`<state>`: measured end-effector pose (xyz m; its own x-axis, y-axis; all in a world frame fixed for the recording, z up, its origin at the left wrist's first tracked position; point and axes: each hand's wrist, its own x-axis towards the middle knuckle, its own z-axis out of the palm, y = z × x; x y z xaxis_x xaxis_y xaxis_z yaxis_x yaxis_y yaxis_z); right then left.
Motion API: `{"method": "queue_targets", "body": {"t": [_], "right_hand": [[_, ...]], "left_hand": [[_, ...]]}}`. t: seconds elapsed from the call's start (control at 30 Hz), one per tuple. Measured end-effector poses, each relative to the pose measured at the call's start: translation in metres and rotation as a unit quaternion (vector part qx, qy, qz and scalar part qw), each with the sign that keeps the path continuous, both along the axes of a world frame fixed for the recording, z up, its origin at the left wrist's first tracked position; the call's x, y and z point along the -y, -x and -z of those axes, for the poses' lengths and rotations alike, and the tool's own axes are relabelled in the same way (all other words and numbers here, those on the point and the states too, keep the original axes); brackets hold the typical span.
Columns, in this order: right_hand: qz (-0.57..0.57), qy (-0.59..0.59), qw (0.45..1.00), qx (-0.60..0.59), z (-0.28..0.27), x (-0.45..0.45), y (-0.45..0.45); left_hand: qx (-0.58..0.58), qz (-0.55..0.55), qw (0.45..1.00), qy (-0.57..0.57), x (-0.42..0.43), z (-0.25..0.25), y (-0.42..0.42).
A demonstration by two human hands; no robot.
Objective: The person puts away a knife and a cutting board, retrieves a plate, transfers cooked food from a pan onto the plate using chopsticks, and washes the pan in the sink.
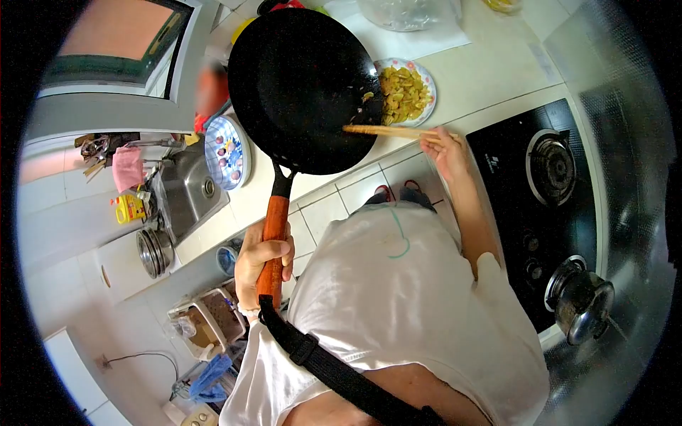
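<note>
Wok (298,89): held over edge of counter (490,74), rim overlapping plate (432,89) of yellow food (405,92) in this view; can't tell if touching. Few scraps (366,96) inside, on the plate side. Left hand (261,257): wrapped fully round wooden handle (274,220), thumb across it. Right hand (446,150): pinched closed on chopsticks (394,132), tips over wok interior near scraps; contact with wok surface not readable. To the left, blue-patterned dish (246,153) with small purplish pieces (233,162), beside sink (190,193). To the right, black hob (501,156), lidded pot (584,309) on one burner.
</note>
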<state>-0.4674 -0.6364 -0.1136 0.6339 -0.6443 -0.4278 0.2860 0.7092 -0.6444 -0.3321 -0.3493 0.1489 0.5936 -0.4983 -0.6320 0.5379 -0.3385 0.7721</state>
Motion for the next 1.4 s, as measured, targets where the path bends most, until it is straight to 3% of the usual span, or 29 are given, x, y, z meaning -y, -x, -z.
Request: {"method": "queue_targets", "body": {"t": [0.1, 0.17, 0.23, 0.33, 0.43, 0.5, 0.6, 0.7, 0.9, 1.07, 1.17, 1.27, 1.4], "right_hand": [[0.025, 0.017, 1.0, 0.008, 0.025, 0.021, -0.001], [0.122, 0.005, 0.992, 0.037, 0.038, 0.03, -0.002], [0.124, 0.012, 0.991, 0.039, 0.025, 0.026, 0.002], [0.014, -0.001, 0.997, 0.07, 0.014, 0.011, 0.006], [-0.015, 0.024, 0.999, 0.022, 0.013, 0.005, 0.001], [0.018, 0.028, 0.999, 0.042, 0.035, 0.014, -0.001], [0.162, -0.023, 0.985, 0.05, 0.05, 0.03, 0.003], [0.178, -0.053, 0.979, 0.086, 0.048, 0.031, 0.012], [0.088, -0.003, 0.995, 0.053, 0.038, 0.007, -0.005], [0.182, -0.038, 0.98, 0.077, 0.056, 0.031, 0.006], [0.178, -0.023, 0.981, 0.075, 0.037, 0.022, 0.001], [0.082, 0.036, 0.995, 0.048, 0.004, -0.003, -0.027], [0.089, 0.065, 0.994, 0.027, -0.008, -0.014, -0.043]], "left_hand": [[0.002, 0.008, 1.0, -0.004, -0.002, -0.002, 0.0], [0.004, 0.004, 1.0, -0.003, -0.003, 0.0, 0.001], [0.008, 0.0, 1.0, -0.001, -0.003, 0.001, 0.0], [-0.001, 0.002, 1.0, -0.007, -0.003, 0.002, -0.001], [-0.001, 0.007, 1.0, -0.01, -0.002, 0.001, -0.001], [0.009, -0.002, 1.0, -0.012, -0.001, 0.001, 0.0], [0.009, -0.004, 1.0, -0.014, -0.001, 0.0, 0.002], [-0.001, 0.006, 1.0, -0.009, -0.002, -0.003, 0.001], [-0.011, 0.008, 1.0, 0.005, -0.005, 0.001, -0.001], [-0.013, 0.007, 1.0, 0.0, -0.007, -0.002, 0.0], [-0.013, 0.006, 1.0, 0.0, -0.009, -0.002, 0.001], [-0.01, 0.011, 1.0, -0.003, -0.009, -0.003, 0.0], [-0.014, 0.016, 1.0, 0.001, -0.012, -0.003, -0.001]]}}
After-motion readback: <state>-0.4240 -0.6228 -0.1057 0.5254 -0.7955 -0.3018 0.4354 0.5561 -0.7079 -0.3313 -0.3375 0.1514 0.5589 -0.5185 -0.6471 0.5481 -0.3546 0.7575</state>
